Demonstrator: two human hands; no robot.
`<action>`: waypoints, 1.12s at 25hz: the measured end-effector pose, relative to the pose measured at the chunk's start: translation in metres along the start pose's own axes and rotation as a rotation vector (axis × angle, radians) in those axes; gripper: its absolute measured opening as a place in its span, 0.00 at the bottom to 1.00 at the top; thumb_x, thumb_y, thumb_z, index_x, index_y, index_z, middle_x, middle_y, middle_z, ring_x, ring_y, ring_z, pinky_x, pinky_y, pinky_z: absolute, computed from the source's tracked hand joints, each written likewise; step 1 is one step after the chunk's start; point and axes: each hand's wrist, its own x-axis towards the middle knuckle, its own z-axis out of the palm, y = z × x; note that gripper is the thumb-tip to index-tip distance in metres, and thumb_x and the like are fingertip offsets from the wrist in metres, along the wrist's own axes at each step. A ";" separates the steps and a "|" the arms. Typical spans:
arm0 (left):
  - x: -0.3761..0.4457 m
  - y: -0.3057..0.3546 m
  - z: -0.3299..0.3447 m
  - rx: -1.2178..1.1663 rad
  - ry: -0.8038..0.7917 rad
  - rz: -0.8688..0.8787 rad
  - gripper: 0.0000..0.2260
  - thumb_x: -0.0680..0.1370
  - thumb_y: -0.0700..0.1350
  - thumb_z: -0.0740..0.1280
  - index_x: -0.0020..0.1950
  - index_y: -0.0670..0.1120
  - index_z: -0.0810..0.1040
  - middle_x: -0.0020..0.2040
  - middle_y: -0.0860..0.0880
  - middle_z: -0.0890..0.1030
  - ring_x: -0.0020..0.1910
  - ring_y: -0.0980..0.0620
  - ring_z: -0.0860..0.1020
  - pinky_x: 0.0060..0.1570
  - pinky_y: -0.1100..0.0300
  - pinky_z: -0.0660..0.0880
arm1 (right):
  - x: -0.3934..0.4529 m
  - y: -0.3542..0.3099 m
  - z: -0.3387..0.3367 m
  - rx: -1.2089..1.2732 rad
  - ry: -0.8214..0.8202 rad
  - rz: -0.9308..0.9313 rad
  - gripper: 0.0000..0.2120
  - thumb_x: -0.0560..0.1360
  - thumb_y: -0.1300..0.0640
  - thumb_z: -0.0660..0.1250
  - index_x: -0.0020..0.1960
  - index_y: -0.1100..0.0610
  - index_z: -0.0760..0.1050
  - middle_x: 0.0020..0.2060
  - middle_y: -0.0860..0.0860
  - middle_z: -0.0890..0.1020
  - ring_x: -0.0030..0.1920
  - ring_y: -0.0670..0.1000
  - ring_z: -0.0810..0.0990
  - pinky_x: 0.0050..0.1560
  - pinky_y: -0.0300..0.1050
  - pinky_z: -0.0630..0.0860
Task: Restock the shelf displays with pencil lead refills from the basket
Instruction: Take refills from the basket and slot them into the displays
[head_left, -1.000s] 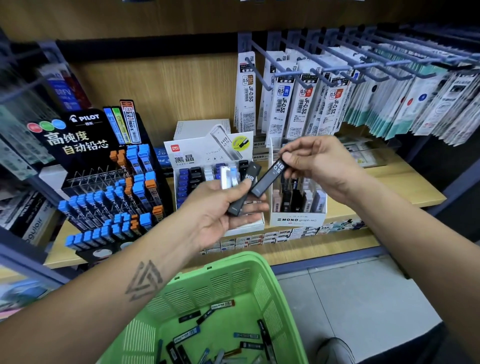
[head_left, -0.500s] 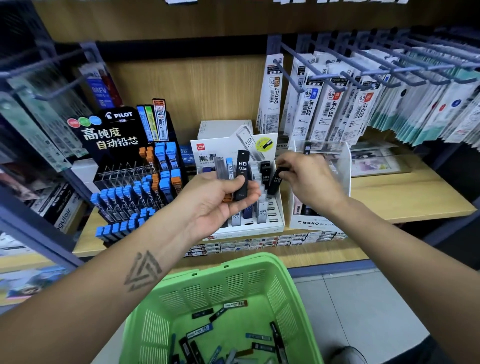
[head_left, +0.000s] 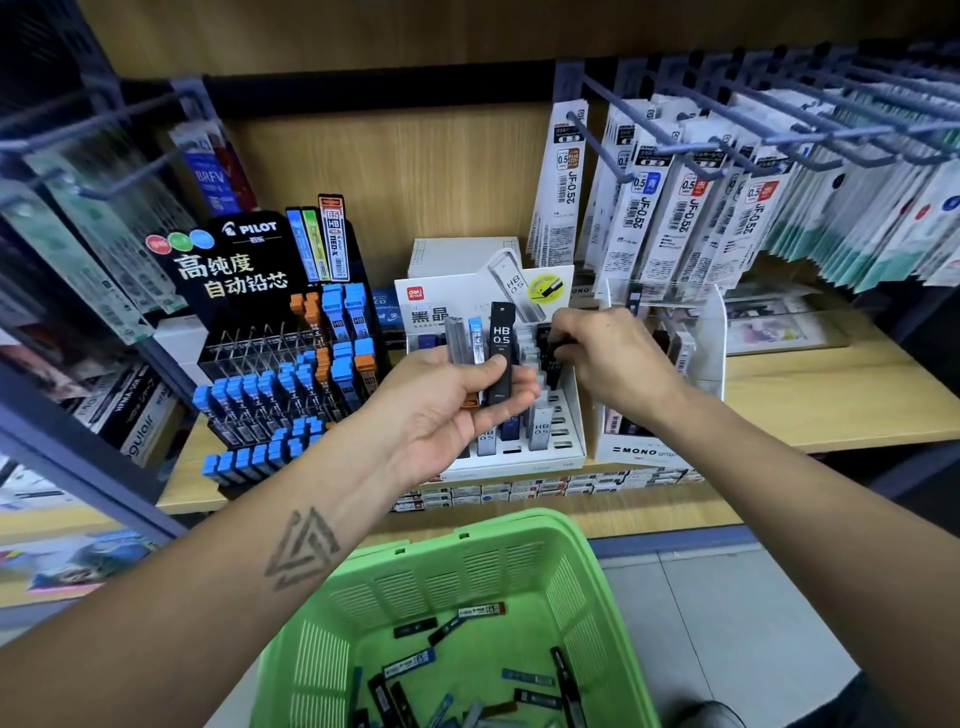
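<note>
My left hand (head_left: 447, 410) grips several lead refill cases fanned upright: a black HB 0.5 case (head_left: 502, 348), a blue one and grey ones (head_left: 457, 340). It hovers in front of the white tiered display (head_left: 563, 415) on the shelf. My right hand (head_left: 608, 358) pinches a black refill case (head_left: 551, 358) down among the upper rows of that display. Below, the green basket (head_left: 524, 540) holds several loose refill cases (head_left: 410, 665).
A black Pilot display (head_left: 244, 270) with blue and orange refills stands on the left. A clear Mono stand (head_left: 711, 332) sits to the right. Packets hang on hooks (head_left: 675, 208) above right. Small boxes line the wooden shelf's front edge (head_left: 545, 488).
My right hand carried a black case from beside my left hand over to the white display and lowered it into the rows. My left hand stayed put with its cases.
</note>
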 end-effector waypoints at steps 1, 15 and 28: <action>0.000 -0.001 0.000 0.005 0.001 -0.002 0.13 0.79 0.31 0.64 0.63 0.28 0.71 0.49 0.31 0.83 0.40 0.41 0.85 0.36 0.56 0.83 | 0.001 0.002 0.003 -0.073 0.025 -0.007 0.11 0.73 0.69 0.68 0.50 0.54 0.80 0.44 0.51 0.84 0.47 0.55 0.83 0.44 0.49 0.79; 0.001 -0.010 0.011 0.105 -0.095 -0.069 0.10 0.81 0.32 0.63 0.60 0.31 0.76 0.53 0.29 0.82 0.51 0.35 0.83 0.46 0.49 0.83 | -0.006 -0.027 -0.038 1.111 -0.100 0.296 0.10 0.75 0.68 0.71 0.55 0.62 0.82 0.36 0.52 0.84 0.31 0.47 0.78 0.32 0.38 0.75; 0.004 -0.003 0.010 0.068 -0.018 -0.054 0.12 0.83 0.35 0.60 0.64 0.31 0.74 0.51 0.32 0.83 0.37 0.45 0.83 0.34 0.60 0.80 | -0.015 -0.005 -0.022 0.102 0.048 0.051 0.08 0.77 0.60 0.71 0.56 0.54 0.83 0.49 0.52 0.86 0.52 0.55 0.83 0.55 0.48 0.78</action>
